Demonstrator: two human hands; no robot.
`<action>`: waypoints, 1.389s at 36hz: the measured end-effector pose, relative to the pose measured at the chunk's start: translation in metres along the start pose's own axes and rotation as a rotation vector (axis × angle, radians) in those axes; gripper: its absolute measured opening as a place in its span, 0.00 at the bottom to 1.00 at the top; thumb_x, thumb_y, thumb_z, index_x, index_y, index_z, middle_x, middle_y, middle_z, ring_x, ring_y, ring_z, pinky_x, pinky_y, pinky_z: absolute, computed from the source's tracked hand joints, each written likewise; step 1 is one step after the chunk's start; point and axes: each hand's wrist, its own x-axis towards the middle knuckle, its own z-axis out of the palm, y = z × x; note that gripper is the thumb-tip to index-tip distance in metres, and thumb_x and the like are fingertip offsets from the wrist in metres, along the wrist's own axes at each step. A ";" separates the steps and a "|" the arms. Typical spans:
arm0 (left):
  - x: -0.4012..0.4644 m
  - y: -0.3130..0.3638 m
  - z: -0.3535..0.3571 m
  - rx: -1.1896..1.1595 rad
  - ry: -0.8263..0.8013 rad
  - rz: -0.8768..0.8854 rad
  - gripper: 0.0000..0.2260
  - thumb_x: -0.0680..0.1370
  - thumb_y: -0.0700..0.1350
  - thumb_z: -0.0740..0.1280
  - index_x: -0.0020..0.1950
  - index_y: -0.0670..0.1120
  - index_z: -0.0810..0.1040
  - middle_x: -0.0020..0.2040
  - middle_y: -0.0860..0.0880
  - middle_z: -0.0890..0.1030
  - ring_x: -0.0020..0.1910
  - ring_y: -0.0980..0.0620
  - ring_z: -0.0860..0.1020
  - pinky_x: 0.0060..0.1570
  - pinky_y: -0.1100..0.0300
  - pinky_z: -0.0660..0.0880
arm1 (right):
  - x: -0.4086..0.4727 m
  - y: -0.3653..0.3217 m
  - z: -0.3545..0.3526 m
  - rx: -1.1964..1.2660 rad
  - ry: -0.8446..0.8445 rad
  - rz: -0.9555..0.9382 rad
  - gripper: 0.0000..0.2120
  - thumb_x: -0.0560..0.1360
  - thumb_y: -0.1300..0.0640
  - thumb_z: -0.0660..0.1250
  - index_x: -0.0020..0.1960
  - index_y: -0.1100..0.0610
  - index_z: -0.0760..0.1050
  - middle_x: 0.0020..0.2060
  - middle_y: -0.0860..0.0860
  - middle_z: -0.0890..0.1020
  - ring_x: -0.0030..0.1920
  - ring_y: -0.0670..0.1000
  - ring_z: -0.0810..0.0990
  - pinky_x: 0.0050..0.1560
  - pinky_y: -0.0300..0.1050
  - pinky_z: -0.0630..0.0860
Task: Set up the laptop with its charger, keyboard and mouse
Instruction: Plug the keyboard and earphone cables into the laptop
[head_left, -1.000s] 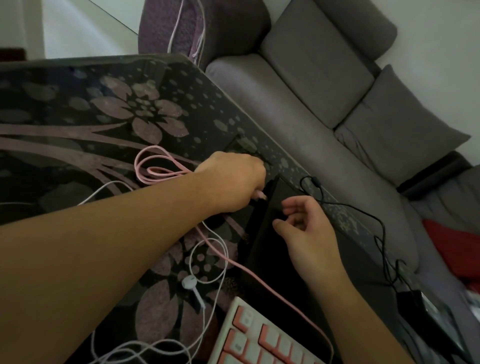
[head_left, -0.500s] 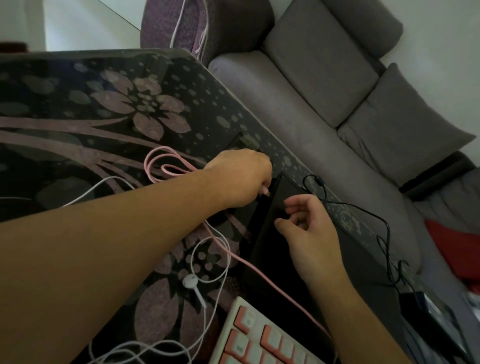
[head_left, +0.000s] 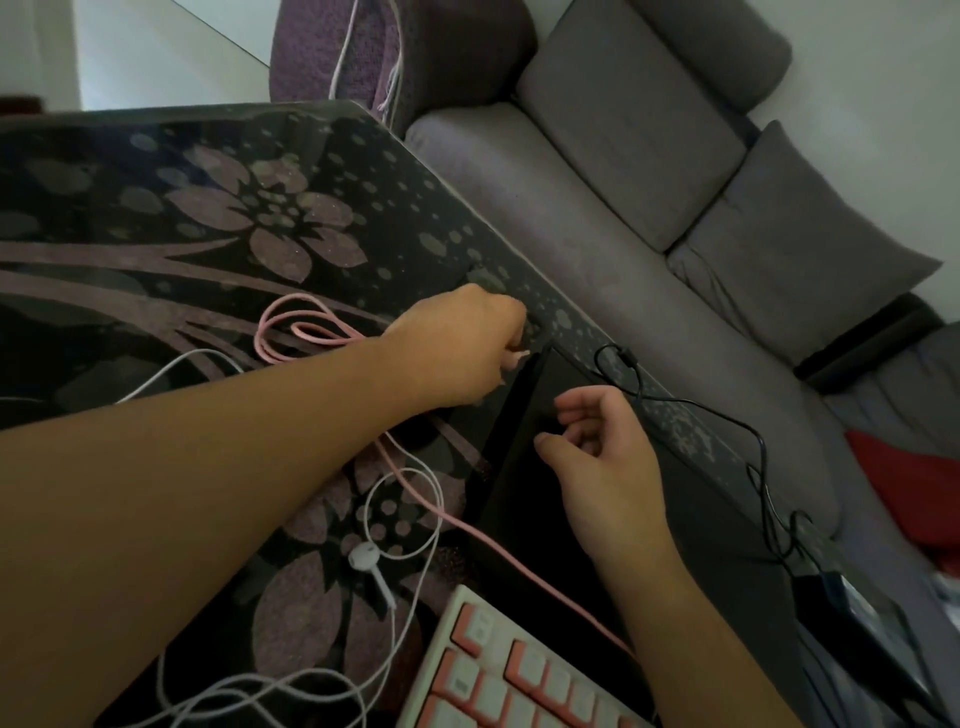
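**Pink plug brought to the laptop's edge**

Head view: A closed black laptop (head_left: 524, 467) is seen lying on the flowered table (head_left: 156, 218), close to the edge that faces the grey sofa (head_left: 597, 171). The left hand (head_left: 462, 348) is curled round the plug end of the pink cable (head_left: 306, 338), whose tip is held at the laptop's far left corner; whether it is already seated in a port cannot be told. The cable's slack is looped behind the wrist and is then trailed across the laptop toward the pink-and-white keyboard (head_left: 509, 675) at the bottom edge. The right hand (head_left: 602, 457) is kept over the lid with fingers loosely bent and nothing grasped.

For the step to be done well, the lid should probably be steadied by the right hand while the plug is lined up square with the port and pushed straight in, not at an angle.

The black charger brick (head_left: 836, 597) and its thin cord (head_left: 758, 452) are laid along the table's right edge, apparently not yet connected. White earphones (head_left: 363, 558) are tangled beside the keyboard. No mouse is seen.
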 end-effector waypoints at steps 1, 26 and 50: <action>-0.001 0.000 -0.002 -0.051 0.002 -0.032 0.04 0.81 0.49 0.70 0.56 0.53 0.82 0.47 0.52 0.83 0.45 0.52 0.82 0.49 0.48 0.83 | 0.000 0.000 0.000 0.002 0.002 0.002 0.17 0.74 0.63 0.75 0.54 0.45 0.77 0.51 0.47 0.80 0.47 0.46 0.80 0.47 0.39 0.74; -0.010 0.003 0.003 0.324 0.093 0.134 0.12 0.80 0.48 0.70 0.64 0.51 0.80 0.60 0.48 0.78 0.56 0.47 0.77 0.52 0.51 0.76 | -0.003 0.003 0.003 -0.006 0.020 -0.022 0.17 0.74 0.63 0.75 0.53 0.44 0.77 0.51 0.46 0.80 0.48 0.46 0.79 0.48 0.40 0.74; 0.000 0.001 0.020 0.005 0.043 0.104 0.05 0.79 0.48 0.73 0.54 0.54 0.85 0.51 0.53 0.83 0.49 0.52 0.81 0.51 0.49 0.82 | -0.003 0.002 0.003 -0.001 0.028 -0.002 0.17 0.73 0.63 0.75 0.54 0.44 0.77 0.51 0.46 0.80 0.48 0.45 0.79 0.47 0.40 0.74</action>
